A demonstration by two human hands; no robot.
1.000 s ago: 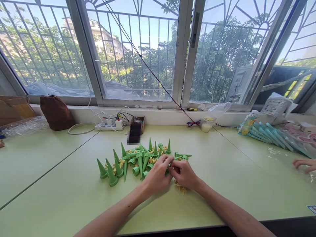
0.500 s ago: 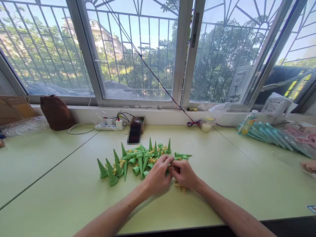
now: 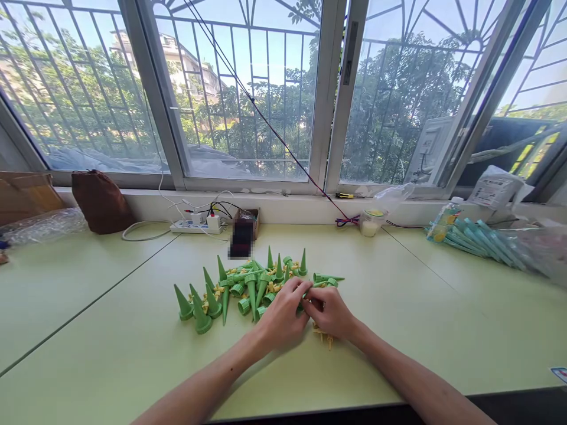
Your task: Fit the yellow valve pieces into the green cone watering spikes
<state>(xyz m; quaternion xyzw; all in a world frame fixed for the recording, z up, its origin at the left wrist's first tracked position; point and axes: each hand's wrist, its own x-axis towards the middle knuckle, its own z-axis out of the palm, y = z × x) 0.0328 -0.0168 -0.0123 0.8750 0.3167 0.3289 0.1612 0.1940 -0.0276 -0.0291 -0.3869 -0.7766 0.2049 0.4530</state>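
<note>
My left hand (image 3: 287,310) and my right hand (image 3: 330,310) meet at the right side of a pile of green plastic cone spikes (image 3: 250,289). The fingers of both are closed and pinched together at the tips. What lies between them is hidden behind the fingers. Some green spikes stand point up, such as the one at the left front (image 3: 201,313); others lie on their sides with ribbed open ends. Small yellow plastic pieces (image 3: 271,288) are scattered among them. More yellow pieces (image 3: 329,341) lie just under my right hand.
Along the back are a brown pouch (image 3: 101,203), a white power strip (image 3: 190,226), a small box (image 3: 252,217) and a jar (image 3: 371,224). A bottle (image 3: 444,221) and teal plastic packets (image 3: 487,245) lie at the right. The table (image 3: 133,366) has a dark front edge.
A person's hand at the far right edge has gone out of view, and the pink things by the teal packets no longer show clearly. My own hands have hardly moved.
</note>
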